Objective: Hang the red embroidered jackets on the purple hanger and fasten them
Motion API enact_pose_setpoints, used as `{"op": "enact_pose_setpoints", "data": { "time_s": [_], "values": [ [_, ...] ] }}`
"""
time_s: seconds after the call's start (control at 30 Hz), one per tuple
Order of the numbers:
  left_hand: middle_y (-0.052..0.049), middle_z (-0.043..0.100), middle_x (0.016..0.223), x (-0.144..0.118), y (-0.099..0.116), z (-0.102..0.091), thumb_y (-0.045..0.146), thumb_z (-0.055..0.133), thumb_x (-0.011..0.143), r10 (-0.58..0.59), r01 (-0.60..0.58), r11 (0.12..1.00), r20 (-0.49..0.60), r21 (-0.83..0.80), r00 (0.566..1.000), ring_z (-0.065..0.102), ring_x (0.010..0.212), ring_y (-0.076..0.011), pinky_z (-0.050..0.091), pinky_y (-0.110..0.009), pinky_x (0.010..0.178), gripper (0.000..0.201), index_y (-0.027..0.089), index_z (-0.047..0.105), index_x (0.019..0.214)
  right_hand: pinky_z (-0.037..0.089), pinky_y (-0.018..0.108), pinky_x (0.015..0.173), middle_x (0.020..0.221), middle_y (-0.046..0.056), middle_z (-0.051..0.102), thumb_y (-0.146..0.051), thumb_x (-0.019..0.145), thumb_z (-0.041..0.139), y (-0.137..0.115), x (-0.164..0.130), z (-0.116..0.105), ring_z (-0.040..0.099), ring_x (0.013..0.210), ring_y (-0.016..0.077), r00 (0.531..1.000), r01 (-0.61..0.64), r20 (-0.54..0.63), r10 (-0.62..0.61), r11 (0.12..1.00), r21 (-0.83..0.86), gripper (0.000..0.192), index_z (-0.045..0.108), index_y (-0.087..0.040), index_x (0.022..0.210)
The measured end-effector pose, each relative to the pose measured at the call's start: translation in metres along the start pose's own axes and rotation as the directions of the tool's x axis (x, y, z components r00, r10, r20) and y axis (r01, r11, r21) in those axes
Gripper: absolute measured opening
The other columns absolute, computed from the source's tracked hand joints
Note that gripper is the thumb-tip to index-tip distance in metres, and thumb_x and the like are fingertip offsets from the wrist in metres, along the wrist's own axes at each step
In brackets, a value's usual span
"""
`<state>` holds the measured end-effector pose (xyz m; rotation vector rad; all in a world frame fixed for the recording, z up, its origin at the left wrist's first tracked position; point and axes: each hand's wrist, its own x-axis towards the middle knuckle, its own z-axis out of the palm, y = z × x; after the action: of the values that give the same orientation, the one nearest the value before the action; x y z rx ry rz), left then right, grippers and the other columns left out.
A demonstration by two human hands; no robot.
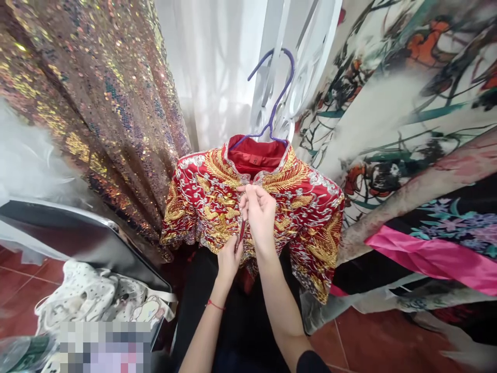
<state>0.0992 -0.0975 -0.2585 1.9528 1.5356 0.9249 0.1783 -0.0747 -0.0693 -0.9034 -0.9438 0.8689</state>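
A red short-sleeved jacket (221, 207) with gold and silver embroidery hangs in front of me on a purple hanger (280, 98). Its stand collar (258, 147) is parted at the throat, and a small label marked S (255, 161) shows inside. My right hand (259, 210) is closed in a pinch at the front opening just below the collar. Lower down, my left hand (229, 256) grips the red front edge of the jacket. Any fastener between my right fingertips is hidden or too small to make out. A red string bracelet (215, 304) circles my left wrist.
Sequinned fabric (128, 103) hangs at the left, close to the jacket's sleeve. Printed cloth (388, 129) and a pink satin band (427, 259) fill the right. A white openwork frame (314, 67) bears the hanger. A black chair (77, 233) and dotted white cloth (93, 295) lie lower left.
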Motion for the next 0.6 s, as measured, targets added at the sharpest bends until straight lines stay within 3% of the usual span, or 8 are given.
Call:
{"op": "enact_pose_setpoints", "data": {
  "time_s": [0.13, 0.23, 0.27, 0.33, 0.4, 0.47, 0.53, 0.6],
  "values": [
    [0.003, 0.052, 0.066, 0.006, 0.005, -0.013, 0.032, 0.049, 0.095, 0.026, -0.025, 1.000, 0.051, -0.015, 0.998, 0.050, 0.059, -0.0116, 0.035, -0.022, 0.059, 0.023, 0.020, 0.050, 0.076, 0.027, 0.020, 0.038, 0.057, -0.007, 0.052, -0.058, 0.092, 0.053, -0.002, 0.004, -0.003, 0.038, 0.038, 0.0036, 0.999, 0.038, 0.011, -0.037, 0.996, -0.080, 0.042, 0.065, -0.019, 0.085],
    [0.001, 0.059, 0.073, 0.024, 0.014, -0.048, 0.033, 0.055, 0.094, 0.165, -0.157, 0.985, 0.117, -0.076, 0.979, 0.058, 0.067, -0.0128, 0.043, -0.023, 0.065, 0.019, 0.020, 0.055, 0.079, 0.031, 0.021, 0.041, 0.057, -0.006, 0.053, -0.059, 0.092, 0.053, 0.002, 0.006, -0.013, 0.041, 0.040, 0.0052, 0.998, 0.032, 0.057, -0.022, 0.980, -0.197, 0.044, 0.067, -0.018, 0.090],
    [-0.001, 0.063, 0.080, 0.033, 0.020, -0.063, 0.032, 0.054, 0.095, 0.236, -0.226, 0.968, 0.096, -0.107, 0.967, 0.061, 0.074, -0.0139, 0.046, -0.024, 0.070, 0.015, 0.020, 0.058, 0.086, 0.031, 0.021, 0.042, 0.055, -0.006, 0.053, -0.059, 0.092, 0.053, 0.003, 0.007, -0.017, 0.042, 0.040, 0.0059, 0.997, 0.024, 0.083, -0.004, 0.971, -0.237, 0.045, 0.069, -0.017, 0.089],
    [-0.004, 0.065, 0.092, 0.052, 0.037, -0.097, 0.031, 0.054, 0.096, 0.363, -0.366, 0.926, -0.048, -0.093, 0.931, 0.063, 0.084, -0.0149, 0.050, -0.026, 0.077, 0.014, 0.020, 0.061, 0.101, 0.032, 0.023, 0.043, 0.051, -0.005, 0.053, -0.061, 0.091, 0.053, 0.006, 0.011, -0.025, 0.043, 0.039, 0.0075, 0.994, 0.010, 0.110, 0.028, 0.944, -0.329, 0.049, 0.071, -0.016, 0.085],
    [-0.007, 0.063, 0.106, 0.072, 0.060, -0.130, 0.030, 0.054, 0.097, 0.494, -0.498, 0.867, -0.192, 0.030, 0.848, 0.063, 0.088, -0.0143, 0.051, -0.026, 0.077, 0.022, 0.020, 0.061, 0.116, 0.034, 0.024, 0.045, 0.048, -0.004, 0.053, -0.064, 0.091, 0.053, 0.007, 0.016, -0.032, 0.045, 0.039, 0.0093, 0.997, 0.016, 0.080, 0.022, 0.893, -0.449, 0.053, 0.072, -0.017, 0.077],
    [-0.009, 0.059, 0.116, 0.091, 0.084, -0.156, 0.029, 0.054, 0.098, 0.625, -0.589, 0.781, -0.273, 0.209, 0.731, 0.062, 0.090, -0.0137, 0.051, -0.025, 0.074, 0.032, 0.023, 0.058, 0.130, 0.037, 0.025, 0.050, 0.047, -0.002, 0.056, -0.064, 0.090, 0.054, 0.006, 0.022, -0.035, 0.049, 0.042, 0.0111, 0.999, 0.028, 0.031, -0.011, 0.809, -0.587, 0.053, 0.072, -0.019, 0.070],
    [-0.009, 0.057, 0.114, 0.107, 0.103, -0.173, 0.029, 0.055, 0.098, 0.729, -0.621, 0.678, -0.248, 0.393, 0.638, 0.060, 0.087, -0.0140, 0.049, -0.024, 0.066, 0.038, 0.026, 0.056, 0.136, 0.039, 0.026, 0.055, 0.047, -0.002, 0.058, -0.063, 0.091, 0.054, 0.003, 0.026, -0.035, 0.052, 0.044, 0.0126, 1.000, 0.028, 0.011, -0.028, 0.725, -0.688, 0.054, 0.073, -0.020, 0.066],
    [-0.009, 0.057, 0.109, 0.120, 0.115, -0.181, 0.033, 0.057, 0.097, 0.774, -0.610, 0.604, -0.193, 0.513, 0.603, 0.058, 0.085, -0.0154, 0.044, -0.024, 0.059, 0.035, 0.026, 0.060, 0.132, 0.039, 0.027, 0.059, 0.047, -0.001, 0.059, -0.064, 0.092, 0.051, 0.000, 0.029, -0.035, 0.053, 0.045, 0.0133, 1.000, 0.022, 0.011, -0.021, 0.665, -0.746, 0.056, 0.074, -0.021, 0.065]
  ]
}}
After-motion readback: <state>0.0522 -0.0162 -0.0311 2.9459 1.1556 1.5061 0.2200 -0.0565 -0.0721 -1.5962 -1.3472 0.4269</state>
